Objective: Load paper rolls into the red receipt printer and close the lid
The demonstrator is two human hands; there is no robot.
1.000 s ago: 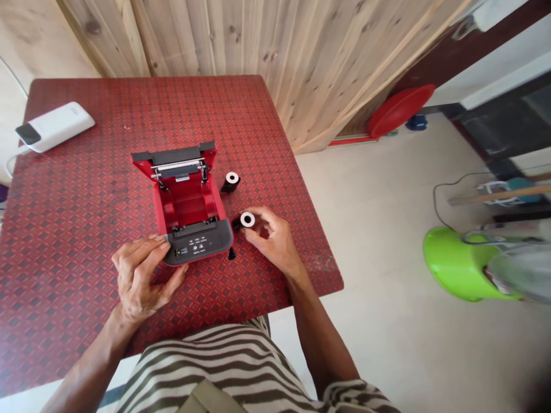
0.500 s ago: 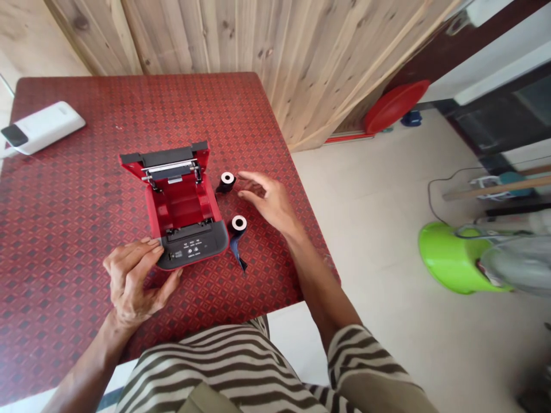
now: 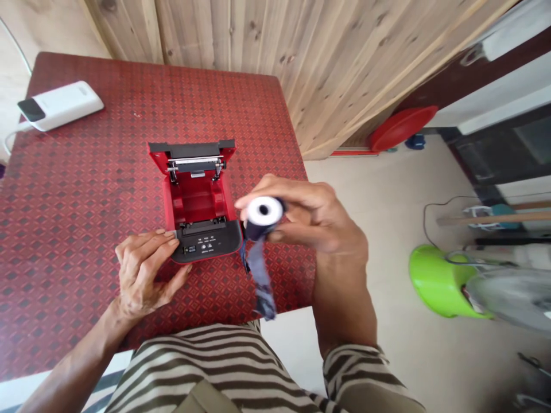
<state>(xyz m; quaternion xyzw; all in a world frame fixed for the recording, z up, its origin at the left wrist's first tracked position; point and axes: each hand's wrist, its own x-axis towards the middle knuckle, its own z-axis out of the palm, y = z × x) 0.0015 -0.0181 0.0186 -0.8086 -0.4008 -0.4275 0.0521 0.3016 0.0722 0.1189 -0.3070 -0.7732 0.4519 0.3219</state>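
A small red and black label printer (image 3: 206, 241) stands on the table with its lid raised and its red roll bay (image 3: 196, 198) bare. My left hand (image 3: 144, 267) grips the printer's front left corner, fingers on the black panel and thumb at the front edge. In my right hand (image 3: 318, 221) a paper roll (image 3: 264, 211) is held up beside the printer's right side, slightly blurred. Its end face is white with a dark hole, and a dark blue strip hangs from it. Another dark strip (image 3: 244, 258) shows by the printer's corner; whatever it belongs to is hidden behind the held roll.
The table (image 3: 116, 166) has a red patterned top. At its far left lies a white power bank (image 3: 64, 106) with a cable. A wooden plank wall (image 3: 241, 40) borders the back. On the floor to the right stands a green tub (image 3: 434, 281).
My right hand has taken hold of a paper roll and lifted it off the table, towards me. My left hand stays on the printer. The whole view has shifted a little.
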